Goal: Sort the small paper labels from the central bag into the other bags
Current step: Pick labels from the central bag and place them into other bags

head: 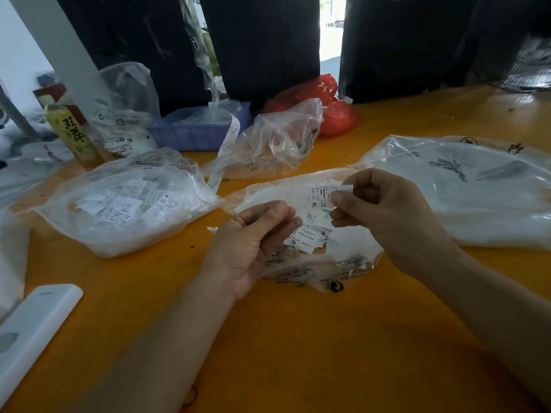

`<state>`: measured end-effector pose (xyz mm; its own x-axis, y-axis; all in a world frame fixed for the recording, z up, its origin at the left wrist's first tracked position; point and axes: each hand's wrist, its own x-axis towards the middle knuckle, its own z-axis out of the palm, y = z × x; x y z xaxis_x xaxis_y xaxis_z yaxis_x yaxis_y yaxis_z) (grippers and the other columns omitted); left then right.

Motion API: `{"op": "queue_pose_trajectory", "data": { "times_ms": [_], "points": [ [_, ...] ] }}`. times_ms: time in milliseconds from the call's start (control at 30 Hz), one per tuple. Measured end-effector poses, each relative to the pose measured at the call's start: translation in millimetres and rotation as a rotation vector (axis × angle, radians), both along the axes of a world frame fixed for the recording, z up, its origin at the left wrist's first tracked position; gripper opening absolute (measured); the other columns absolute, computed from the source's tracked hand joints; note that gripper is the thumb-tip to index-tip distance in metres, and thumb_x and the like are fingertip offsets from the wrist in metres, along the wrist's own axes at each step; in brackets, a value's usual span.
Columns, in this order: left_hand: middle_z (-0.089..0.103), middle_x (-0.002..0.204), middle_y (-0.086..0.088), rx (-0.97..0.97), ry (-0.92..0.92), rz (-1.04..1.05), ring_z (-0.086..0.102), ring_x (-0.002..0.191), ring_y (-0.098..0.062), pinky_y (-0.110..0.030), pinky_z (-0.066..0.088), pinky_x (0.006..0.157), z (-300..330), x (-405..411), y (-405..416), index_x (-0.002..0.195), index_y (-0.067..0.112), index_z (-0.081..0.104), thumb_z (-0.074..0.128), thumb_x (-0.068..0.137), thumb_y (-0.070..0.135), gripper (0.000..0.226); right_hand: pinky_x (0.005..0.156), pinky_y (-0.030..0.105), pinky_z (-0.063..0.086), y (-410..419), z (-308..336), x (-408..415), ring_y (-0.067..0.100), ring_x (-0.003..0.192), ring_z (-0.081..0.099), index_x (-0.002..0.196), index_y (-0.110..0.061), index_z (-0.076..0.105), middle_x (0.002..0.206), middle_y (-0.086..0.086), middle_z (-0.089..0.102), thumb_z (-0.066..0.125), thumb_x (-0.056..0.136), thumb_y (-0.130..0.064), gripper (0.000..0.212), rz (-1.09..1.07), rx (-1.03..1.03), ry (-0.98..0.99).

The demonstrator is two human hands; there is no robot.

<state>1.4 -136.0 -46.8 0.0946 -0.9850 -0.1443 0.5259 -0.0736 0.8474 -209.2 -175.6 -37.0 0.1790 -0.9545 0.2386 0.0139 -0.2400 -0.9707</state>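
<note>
Head view looks down on an orange table (298,338) where the right hand (390,210) pinches a small paper label (323,196) marked XL between thumb and fingers, above the central bag (313,257). More labels (307,238) lie in that bag. The left hand (253,242) hovers beside it, fingers loosely curled, holding nothing. A left bag (125,204) and right bag (477,189) flank them.

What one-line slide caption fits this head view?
Right hand pinches an XL label over the central bag; left hand waits, empty.
</note>
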Motion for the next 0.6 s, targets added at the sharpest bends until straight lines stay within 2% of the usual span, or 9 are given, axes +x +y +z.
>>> {"op": "queue_pose_trajectory", "data": {
  "times_ms": [167, 333, 600],
  "points": [
    [0.081, 0.096, -0.018, 0.001, -0.017, -0.027, 0.081, 0.091, -0.028, -0.025, 0.064, 0.071, -0.3, -1.1, 1.4, 0.083, 0.005, 0.084, 0.081, 0.075, 0.011, 0.010, 0.073, 0.031, 0.063, 1.9, -1.0, 1.8, 0.024, 0.076, 0.076, 0.104, -0.009, 0.069, 0.080, 0.009, 0.077, 0.073, 0.092, -0.015, 0.014, 0.029, -0.015, 0.014],
    [0.081, 0.097, -0.018, -0.001, -0.003, -0.035, 0.081, 0.092, -0.028, -0.025, 0.064, 0.072, -0.3, -1.3, 1.0, 0.085, 0.004, 0.084, 0.081, 0.076, 0.011, 0.012, 0.071, 0.022, 0.060, 5.3, -2.3, 4.3, 0.019, 0.076, 0.077, 0.104, -0.013, 0.070, 0.079, 0.004, 0.078, 0.072, 0.093, -0.018, 0.012, 0.051, -0.048, 0.065],
    [0.080, 0.096, -0.019, 0.015, 0.023, -0.015, 0.081, 0.091, -0.028, -0.025, 0.064, 0.070, -0.2, -0.9, 0.4, 0.089, 0.001, 0.082, 0.080, 0.079, 0.008, 0.012, 0.070, 0.022, 0.060, 8.9, -0.6, 6.3, 0.020, 0.075, 0.077, 0.102, -0.015, 0.067, 0.080, 0.005, 0.078, 0.072, 0.094, -0.015, 0.009, 0.048, -0.035, 0.030]
  ]
}}
